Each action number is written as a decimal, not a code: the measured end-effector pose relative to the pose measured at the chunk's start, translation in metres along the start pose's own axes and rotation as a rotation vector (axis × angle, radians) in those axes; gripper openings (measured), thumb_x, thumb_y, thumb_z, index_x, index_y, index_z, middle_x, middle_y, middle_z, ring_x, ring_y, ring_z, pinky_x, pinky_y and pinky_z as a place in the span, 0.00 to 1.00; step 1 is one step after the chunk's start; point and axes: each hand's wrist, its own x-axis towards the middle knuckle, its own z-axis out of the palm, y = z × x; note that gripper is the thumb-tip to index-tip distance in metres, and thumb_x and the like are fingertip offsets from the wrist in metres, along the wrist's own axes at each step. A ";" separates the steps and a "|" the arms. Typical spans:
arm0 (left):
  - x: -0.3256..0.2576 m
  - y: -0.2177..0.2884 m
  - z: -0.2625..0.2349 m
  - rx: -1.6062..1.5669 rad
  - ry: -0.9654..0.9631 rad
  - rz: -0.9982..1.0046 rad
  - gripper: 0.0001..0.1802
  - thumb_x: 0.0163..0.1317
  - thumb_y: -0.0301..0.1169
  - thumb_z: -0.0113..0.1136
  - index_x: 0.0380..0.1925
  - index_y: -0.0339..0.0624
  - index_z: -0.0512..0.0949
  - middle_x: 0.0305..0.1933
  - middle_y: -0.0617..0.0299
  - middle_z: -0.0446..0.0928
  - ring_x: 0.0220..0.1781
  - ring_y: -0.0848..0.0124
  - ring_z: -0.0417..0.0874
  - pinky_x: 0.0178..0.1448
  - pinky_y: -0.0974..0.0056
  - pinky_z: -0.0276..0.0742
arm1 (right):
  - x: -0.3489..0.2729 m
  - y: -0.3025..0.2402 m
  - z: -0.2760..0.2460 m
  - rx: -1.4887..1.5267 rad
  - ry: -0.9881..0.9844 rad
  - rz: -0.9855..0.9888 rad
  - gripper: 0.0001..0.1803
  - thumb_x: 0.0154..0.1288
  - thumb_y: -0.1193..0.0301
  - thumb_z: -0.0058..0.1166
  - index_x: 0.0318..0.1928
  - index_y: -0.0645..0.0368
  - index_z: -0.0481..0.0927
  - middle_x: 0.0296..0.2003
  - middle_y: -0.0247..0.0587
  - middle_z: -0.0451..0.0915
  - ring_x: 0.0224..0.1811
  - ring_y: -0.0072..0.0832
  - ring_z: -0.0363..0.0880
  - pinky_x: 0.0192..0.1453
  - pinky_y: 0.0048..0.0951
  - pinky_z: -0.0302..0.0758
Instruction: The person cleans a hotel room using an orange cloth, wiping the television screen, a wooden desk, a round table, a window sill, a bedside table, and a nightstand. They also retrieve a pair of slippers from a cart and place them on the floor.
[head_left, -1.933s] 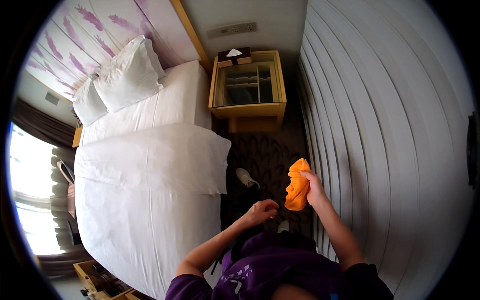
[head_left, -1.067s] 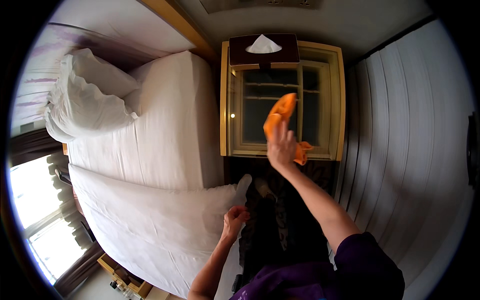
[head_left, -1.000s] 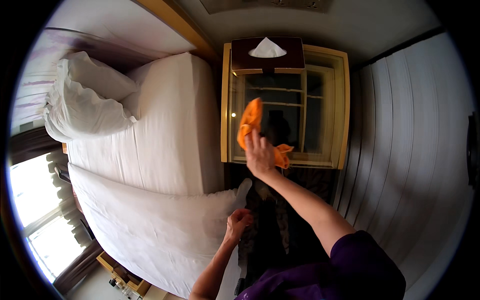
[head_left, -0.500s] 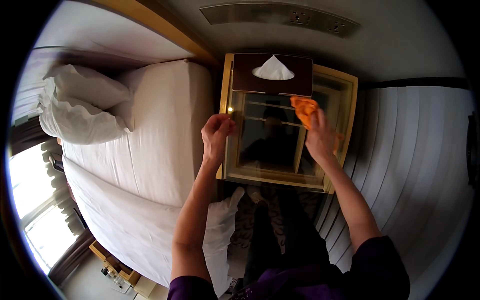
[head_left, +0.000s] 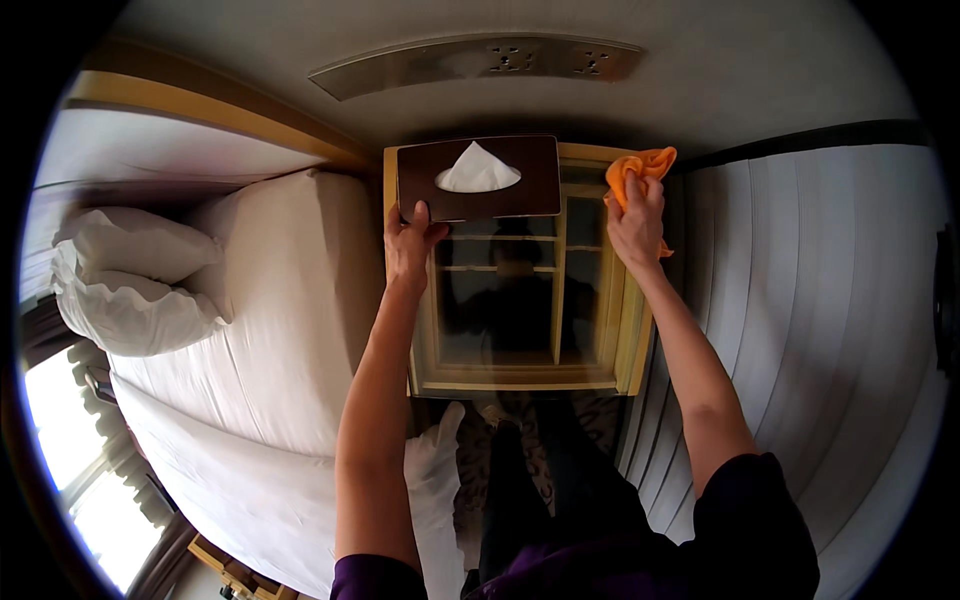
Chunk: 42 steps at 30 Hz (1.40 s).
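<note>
A dark brown tissue box (head_left: 540, 180), with a white tissue (head_left: 478, 168) sticking up from its slot, sits at the back of a glass-topped wooden nightstand (head_left: 520, 386). My left hand (head_left: 408, 250) grips the box at its near left corner, fingers and thumb against its edge. At the nightstand's back right corner, my right hand (head_left: 636, 225) is closed on a bunched orange cloth (head_left: 640, 172). Part of the cloth hangs below that hand. The dark glass reflects my outline.
To the left stands a bed (head_left: 290, 260) with white sheets and ruffled pillows (head_left: 140, 280). Pale striped panelling (head_left: 780, 300) runs along the right. A metal socket strip (head_left: 440, 65) is on the wall behind the nightstand. Patterned carpet (head_left: 590, 420) lies at my feet.
My left hand has moved from the nightstand's left edge onto the tissue box corner. My right hand has carried the cloth to the back right corner. The whole view has shifted.
</note>
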 end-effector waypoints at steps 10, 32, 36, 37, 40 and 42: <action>0.012 -0.003 -0.008 0.153 0.026 0.060 0.27 0.73 0.38 0.60 0.65 0.32 0.69 0.52 0.52 0.80 0.40 0.65 0.86 0.46 0.63 0.83 | 0.003 -0.022 -0.020 0.159 -0.485 -0.386 0.24 0.60 0.76 0.61 0.59 0.58 0.78 0.54 0.45 0.70 0.53 0.45 0.77 0.52 0.43 0.81; -0.296 -0.192 -0.112 0.145 -0.060 -0.206 0.15 0.69 0.29 0.58 0.53 0.32 0.77 0.39 0.56 0.84 0.37 0.69 0.86 0.41 0.64 0.81 | 0.121 -0.181 -0.130 -0.151 -0.043 -0.538 0.20 0.67 0.73 0.51 0.58 0.66 0.77 0.58 0.52 0.77 0.61 0.47 0.77 0.62 0.45 0.77; -0.364 -0.256 -0.136 0.100 -0.010 -0.346 0.16 0.67 0.28 0.59 0.53 0.32 0.78 0.39 0.55 0.84 0.39 0.69 0.87 0.44 0.65 0.82 | 0.041 -0.034 -0.170 0.366 -0.126 0.111 0.26 0.69 0.71 0.50 0.66 0.64 0.74 0.54 0.45 0.82 0.53 0.33 0.82 0.57 0.30 0.77; -0.378 -0.277 -0.149 0.091 0.020 -0.368 0.16 0.67 0.28 0.59 0.53 0.32 0.78 0.39 0.55 0.84 0.39 0.69 0.87 0.44 0.65 0.82 | -0.011 -0.033 -0.170 0.621 -0.222 0.277 0.24 0.69 0.72 0.51 0.64 0.64 0.75 0.53 0.43 0.82 0.52 0.31 0.82 0.56 0.30 0.78; -0.427 -0.337 -0.177 0.074 0.067 -0.405 0.17 0.67 0.28 0.60 0.53 0.33 0.78 0.37 0.55 0.84 0.38 0.69 0.87 0.43 0.64 0.82 | -0.170 -0.042 -0.186 1.191 -0.595 0.654 0.21 0.68 0.72 0.54 0.59 0.64 0.77 0.50 0.41 0.82 0.51 0.32 0.83 0.53 0.34 0.83; -0.431 -0.355 -0.182 0.170 0.017 -0.372 0.15 0.68 0.30 0.58 0.52 0.34 0.78 0.38 0.57 0.84 0.39 0.70 0.86 0.44 0.65 0.82 | -0.266 -0.045 -0.173 1.217 -0.798 1.099 0.21 0.66 0.71 0.54 0.58 0.65 0.77 0.51 0.43 0.82 0.52 0.34 0.83 0.55 0.36 0.82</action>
